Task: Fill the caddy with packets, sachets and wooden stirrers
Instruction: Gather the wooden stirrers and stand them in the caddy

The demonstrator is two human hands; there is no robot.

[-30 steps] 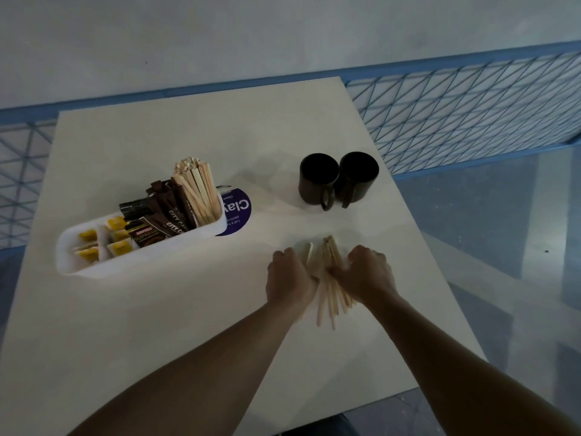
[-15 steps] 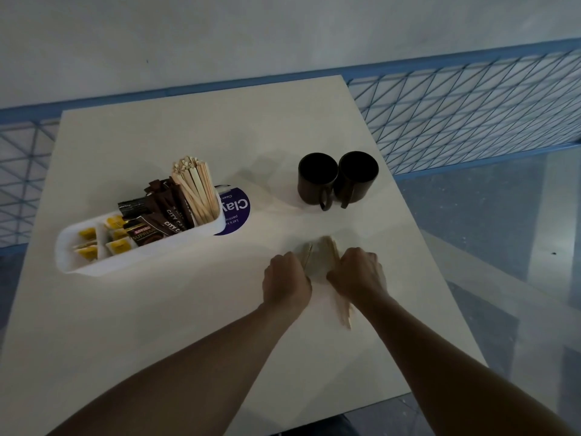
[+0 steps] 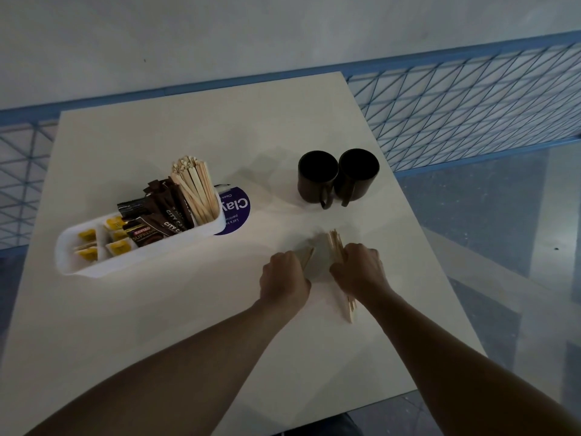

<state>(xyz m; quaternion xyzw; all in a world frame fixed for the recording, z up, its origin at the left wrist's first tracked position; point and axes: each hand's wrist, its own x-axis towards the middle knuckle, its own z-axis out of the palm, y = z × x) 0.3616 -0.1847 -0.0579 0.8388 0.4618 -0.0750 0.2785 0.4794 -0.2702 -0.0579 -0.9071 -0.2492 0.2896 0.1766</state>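
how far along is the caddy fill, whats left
Done: the caddy holds yellow packets, brown sachets and standing stirrers. In hand: left hand and right hand each grip loose stirrers on the table. Left: getting those into the caddy.

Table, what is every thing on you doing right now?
Caddy, upright, partly filled.
Caddy stirrers, standing on end, leaning.
Sachets, standing, leaning in the caddy.
Packets, lying in the caddy's end compartments.
Mugs, upright, touching; insides too dark to tell.
Left hand, grips small bunch.
Right hand, grips big bunch.
Sticker, flat, partly hidden by the caddy.
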